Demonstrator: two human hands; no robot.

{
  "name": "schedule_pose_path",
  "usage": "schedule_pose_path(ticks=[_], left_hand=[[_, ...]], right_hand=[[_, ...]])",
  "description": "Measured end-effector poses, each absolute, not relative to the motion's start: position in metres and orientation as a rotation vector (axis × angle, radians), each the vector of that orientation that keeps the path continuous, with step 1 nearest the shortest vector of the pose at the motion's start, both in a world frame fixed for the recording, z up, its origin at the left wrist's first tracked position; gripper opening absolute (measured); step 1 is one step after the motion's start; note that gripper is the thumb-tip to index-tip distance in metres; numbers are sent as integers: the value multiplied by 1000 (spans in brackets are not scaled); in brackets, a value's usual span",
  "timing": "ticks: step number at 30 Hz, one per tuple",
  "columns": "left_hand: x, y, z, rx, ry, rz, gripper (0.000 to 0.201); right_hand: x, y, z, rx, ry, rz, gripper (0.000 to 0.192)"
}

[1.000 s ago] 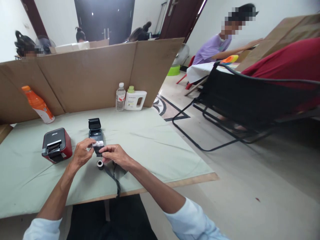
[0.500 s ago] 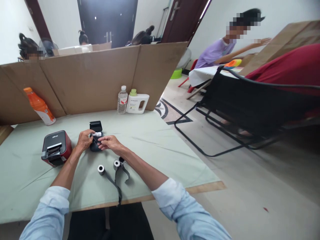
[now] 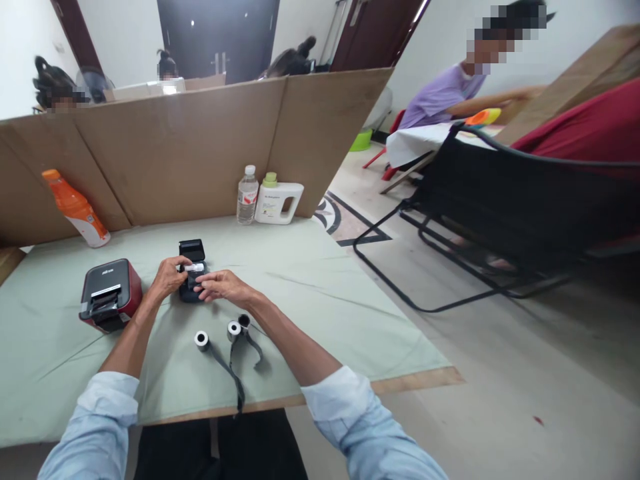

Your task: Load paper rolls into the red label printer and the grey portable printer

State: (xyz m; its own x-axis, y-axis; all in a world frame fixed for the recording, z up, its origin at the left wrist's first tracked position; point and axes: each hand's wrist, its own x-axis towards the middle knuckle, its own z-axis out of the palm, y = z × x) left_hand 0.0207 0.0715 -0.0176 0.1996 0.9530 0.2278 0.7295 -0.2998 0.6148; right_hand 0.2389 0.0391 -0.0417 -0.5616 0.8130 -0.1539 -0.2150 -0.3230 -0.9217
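1. The table cover is pale green cloth, matt, with soft creases.
2. The table edge is bare light wood.
3. The small printer under both hands is black plastic, dull in finish; the roll in it looks like white paper.
4. The red printer has a glossy red plastic shell and a darker, satin top.
5. The three spools look like grey plastic, trailing dark, thin ribbon.
6. The screen behind is brown corrugated cardboard, matt.
7. The water bottle is clear plastic; the jug is white plastic, faintly shiny; the orange bottle is glossy plastic.
8. The sleeves are light blue woven cloth.
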Motion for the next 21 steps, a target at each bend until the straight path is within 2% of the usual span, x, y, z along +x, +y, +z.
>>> schedule_pose_path(ticks=[8, 15, 21], left_hand=[[18, 73, -16, 2082, 1566, 788, 41], [16, 73, -15, 2084, 1575, 751, 42], [13, 74, -13, 2132, 1511, 713, 44]], right_hand=[[238, 30, -40, -829, -1391, 1820, 41], [258, 46, -47, -907, -1319, 1572, 34], [248, 52, -69, -979, -1279, 1564, 34]])
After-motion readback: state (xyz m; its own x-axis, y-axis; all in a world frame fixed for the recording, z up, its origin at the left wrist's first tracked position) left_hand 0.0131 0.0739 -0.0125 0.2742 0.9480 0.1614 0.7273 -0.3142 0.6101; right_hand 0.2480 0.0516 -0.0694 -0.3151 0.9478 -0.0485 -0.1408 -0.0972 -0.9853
